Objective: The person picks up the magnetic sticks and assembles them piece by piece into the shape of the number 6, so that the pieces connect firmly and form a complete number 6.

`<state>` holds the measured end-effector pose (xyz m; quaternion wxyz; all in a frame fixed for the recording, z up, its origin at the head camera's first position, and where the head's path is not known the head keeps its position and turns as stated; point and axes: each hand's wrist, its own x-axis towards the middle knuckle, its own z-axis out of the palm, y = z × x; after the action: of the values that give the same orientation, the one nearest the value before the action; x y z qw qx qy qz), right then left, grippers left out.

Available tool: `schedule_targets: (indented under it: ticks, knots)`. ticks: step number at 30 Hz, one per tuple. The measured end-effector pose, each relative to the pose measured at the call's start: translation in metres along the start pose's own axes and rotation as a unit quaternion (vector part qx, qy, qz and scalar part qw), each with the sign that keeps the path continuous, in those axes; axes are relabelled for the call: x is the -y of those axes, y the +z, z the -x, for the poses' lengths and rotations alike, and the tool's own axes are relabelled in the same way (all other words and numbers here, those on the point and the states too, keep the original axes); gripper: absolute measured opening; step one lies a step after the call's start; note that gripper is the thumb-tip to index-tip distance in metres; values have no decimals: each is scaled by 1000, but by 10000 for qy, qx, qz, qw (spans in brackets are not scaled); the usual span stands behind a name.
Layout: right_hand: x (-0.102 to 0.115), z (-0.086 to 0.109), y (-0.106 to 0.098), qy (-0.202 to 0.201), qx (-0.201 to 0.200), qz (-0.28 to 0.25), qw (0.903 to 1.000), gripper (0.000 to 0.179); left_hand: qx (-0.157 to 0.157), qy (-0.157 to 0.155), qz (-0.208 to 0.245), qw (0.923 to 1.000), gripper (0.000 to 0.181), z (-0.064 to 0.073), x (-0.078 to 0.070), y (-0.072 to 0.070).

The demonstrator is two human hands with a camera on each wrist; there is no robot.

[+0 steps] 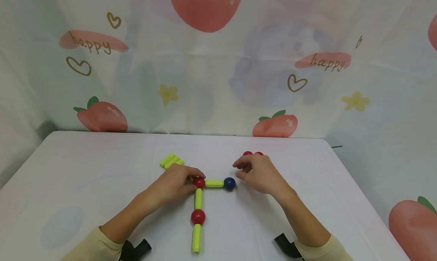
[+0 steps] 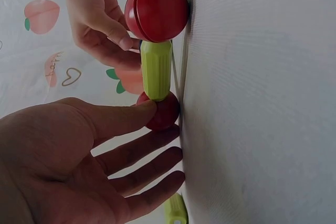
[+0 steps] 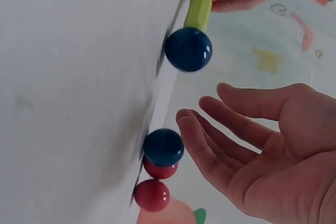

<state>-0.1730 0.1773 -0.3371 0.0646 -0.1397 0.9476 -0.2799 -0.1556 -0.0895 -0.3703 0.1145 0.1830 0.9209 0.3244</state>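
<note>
Red and blue balls joined by lime-green rods form an angled chain on the table. My left hand (image 1: 172, 185) pinches the red ball (image 1: 199, 183) at its corner, thumb and fingers on either side. From that ball one green rod (image 1: 214, 183) runs right to a blue ball (image 1: 230, 183). Another rod (image 1: 198, 198) comes toward me to a second red ball (image 1: 198, 217), followed by an end rod (image 1: 196, 239). Right of the blue ball hovers my right hand (image 1: 261, 173), fingers loosely bent and holding nothing. Near its fingertips lies a loose blue ball (image 3: 164, 147).
Two loose red balls (image 3: 152, 195) sit beside the loose blue ball, partly hidden behind my right hand in the head view. Several spare green rods (image 1: 171, 160) lie beyond my left hand. A printed cloth (image 1: 211, 82) hangs behind the white table (image 1: 102, 158).
</note>
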Motion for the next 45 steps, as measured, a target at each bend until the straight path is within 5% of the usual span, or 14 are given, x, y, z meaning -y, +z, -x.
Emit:
schedule_targets:
  ticks: [12,26,45]
  knots:
    - [-28,-7,-26,523,-801,-33,9954,27,-58,-67,26,10000,33,0,-1,1]
    - [-45,-17,-20,1268,-296,167,9914,54,-78,-123,37,9999,34,1,-2,1]
    - [-52,-7,-33,1291,-217,70,9914,25,-134,-141,22,9998,33,2,-3,2]
